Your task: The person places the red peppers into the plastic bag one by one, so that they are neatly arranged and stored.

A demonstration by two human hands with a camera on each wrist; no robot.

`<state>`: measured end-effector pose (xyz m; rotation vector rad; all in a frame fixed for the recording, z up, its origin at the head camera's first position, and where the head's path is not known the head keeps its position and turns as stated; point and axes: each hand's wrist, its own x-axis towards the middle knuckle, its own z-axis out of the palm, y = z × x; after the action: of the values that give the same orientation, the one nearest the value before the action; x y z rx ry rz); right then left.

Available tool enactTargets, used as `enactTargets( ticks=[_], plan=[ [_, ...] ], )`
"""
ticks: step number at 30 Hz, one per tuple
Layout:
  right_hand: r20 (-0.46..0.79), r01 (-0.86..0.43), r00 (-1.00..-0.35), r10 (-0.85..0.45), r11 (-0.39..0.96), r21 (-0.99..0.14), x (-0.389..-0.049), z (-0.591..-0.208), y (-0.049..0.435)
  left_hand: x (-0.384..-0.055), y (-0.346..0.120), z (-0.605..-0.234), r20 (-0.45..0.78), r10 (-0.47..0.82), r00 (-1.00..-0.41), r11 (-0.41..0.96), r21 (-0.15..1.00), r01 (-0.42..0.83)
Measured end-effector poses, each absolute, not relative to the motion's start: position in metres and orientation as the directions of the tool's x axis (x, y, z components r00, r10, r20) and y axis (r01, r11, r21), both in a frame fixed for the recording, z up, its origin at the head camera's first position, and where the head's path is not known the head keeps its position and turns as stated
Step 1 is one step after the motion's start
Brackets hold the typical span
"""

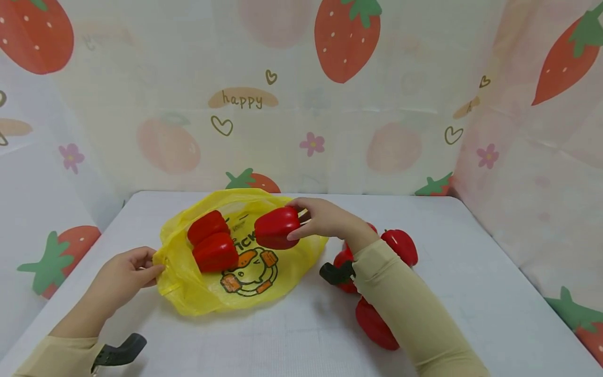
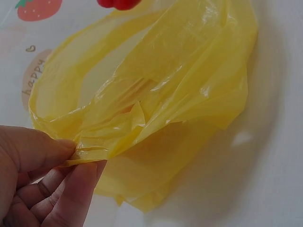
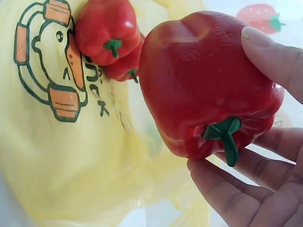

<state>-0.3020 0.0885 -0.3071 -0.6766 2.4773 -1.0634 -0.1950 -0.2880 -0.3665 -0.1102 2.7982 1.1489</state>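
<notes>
A red bell pepper with a green stem is held by my right hand, thumb on one side and fingers on the other. It hangs over the open yellow plastic bag, which has a cartoon duck print. Two more red bell peppers, the nearer pepper and the farther pepper, lie side by side at the bag's left part. With thumb and fingers, my left hand pinches the bag's left edge; the left wrist view shows the gathered plastic between the fingertips.
Several red bell peppers lie on the white table to the right, partly hidden by my right forearm. Among them are the far pepper and the near pepper. A strawberry-patterned curtain surrounds the back and sides.
</notes>
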Motion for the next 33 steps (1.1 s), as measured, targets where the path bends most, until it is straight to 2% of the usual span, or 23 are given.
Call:
enactTargets(
  ticks=[11, 20, 25, 33],
  plan=[
    [-0.152, -0.275, -0.829, -0.537, 0.630, -0.726, -0.305, -0.318, 0.052, -0.195, -0.290, -0.369, -0.137, -0.028, -0.990, 0.708, 0.696, -0.116],
    [-0.132, -0.211, -0.907, -0.399, 0.705, -0.677, -0.309, -0.334, 0.029, -0.195, -0.291, -0.371, -0.128, -0.025, -0.991, 0.703, 0.702, -0.109],
    [-0.123, -0.194, -0.928, -0.353, 0.736, -0.648, -0.312, -0.344, 0.020, -0.195, -0.291, -0.369, -0.119, -0.027, -0.993, 0.708, 0.699, -0.103],
    [-0.140, -0.093, -0.951, -0.277, 0.684, -0.724, -0.314, -0.363, 0.007, -0.194, -0.290, -0.367, -0.121, -0.022, -0.992, 0.707, 0.699, -0.101]
  ],
)
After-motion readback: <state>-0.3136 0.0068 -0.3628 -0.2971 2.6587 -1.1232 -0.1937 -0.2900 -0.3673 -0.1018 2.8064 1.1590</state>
